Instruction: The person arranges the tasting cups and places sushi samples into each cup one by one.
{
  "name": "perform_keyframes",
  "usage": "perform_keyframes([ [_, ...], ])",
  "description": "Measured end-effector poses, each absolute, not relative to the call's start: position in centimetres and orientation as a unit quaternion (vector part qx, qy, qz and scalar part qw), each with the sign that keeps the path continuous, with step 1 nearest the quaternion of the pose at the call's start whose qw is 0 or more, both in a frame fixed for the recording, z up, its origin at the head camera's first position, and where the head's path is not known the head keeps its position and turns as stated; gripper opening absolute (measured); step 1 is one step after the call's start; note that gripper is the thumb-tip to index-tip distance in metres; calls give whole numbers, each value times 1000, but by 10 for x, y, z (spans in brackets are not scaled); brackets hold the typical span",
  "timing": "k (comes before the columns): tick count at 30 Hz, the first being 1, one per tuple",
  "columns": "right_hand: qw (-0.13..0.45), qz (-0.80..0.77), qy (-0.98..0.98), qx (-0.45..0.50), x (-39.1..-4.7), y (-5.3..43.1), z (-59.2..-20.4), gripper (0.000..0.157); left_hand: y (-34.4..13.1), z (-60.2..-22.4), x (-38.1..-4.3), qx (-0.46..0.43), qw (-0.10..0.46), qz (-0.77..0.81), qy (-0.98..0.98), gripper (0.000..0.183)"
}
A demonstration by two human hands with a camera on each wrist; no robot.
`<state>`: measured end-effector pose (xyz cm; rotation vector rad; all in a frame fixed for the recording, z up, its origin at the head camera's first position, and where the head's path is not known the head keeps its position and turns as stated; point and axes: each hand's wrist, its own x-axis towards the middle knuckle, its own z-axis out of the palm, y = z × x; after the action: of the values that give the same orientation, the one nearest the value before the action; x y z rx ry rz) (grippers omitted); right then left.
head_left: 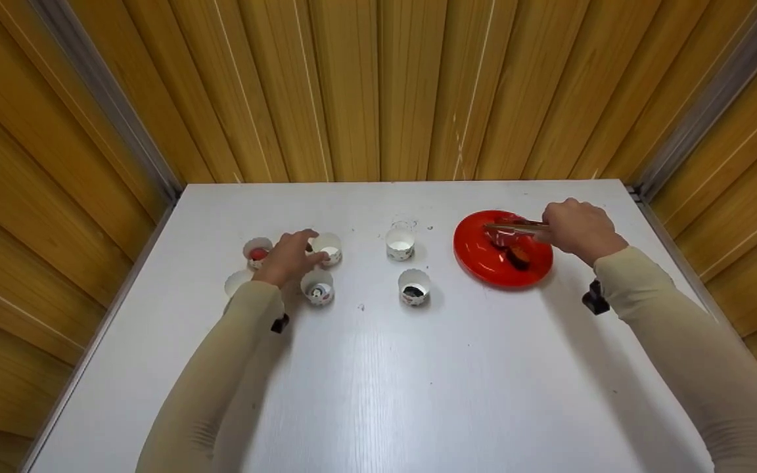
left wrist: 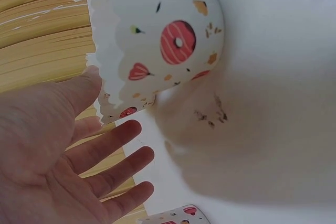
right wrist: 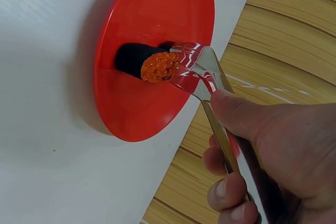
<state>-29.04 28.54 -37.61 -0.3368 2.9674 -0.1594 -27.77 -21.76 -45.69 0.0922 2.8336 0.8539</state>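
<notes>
In the head view my right hand grips metal tongs over a red plate at the right. A roe sushi with a black wrap lies on the plate; the heads of the tongs are right beside it in the right wrist view. A dark piece shows partly behind it. My left hand hovers at the left, fingers extended and nothing gripped. Its thumb and forefinger are right at the rim of a white paper cup. A nearer cup printed with donuts fills the top of the left wrist view.
Other paper cups stand around: one with a red item, a pale cup partly behind my left arm, a far middle cup, and a cup with something dark inside. Wood-patterned walls enclose the white table.
</notes>
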Motion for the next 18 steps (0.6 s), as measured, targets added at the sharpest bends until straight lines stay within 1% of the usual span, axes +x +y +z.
perform_keyframes([
  [12,68,-56,990,-113,-289,287,-377,27,-218,-457,-278,46,81,289,953,60],
  [18,54,-63,989,-119,-287,287,-379,26,-217,-456,-276,26,85,291,952,62],
])
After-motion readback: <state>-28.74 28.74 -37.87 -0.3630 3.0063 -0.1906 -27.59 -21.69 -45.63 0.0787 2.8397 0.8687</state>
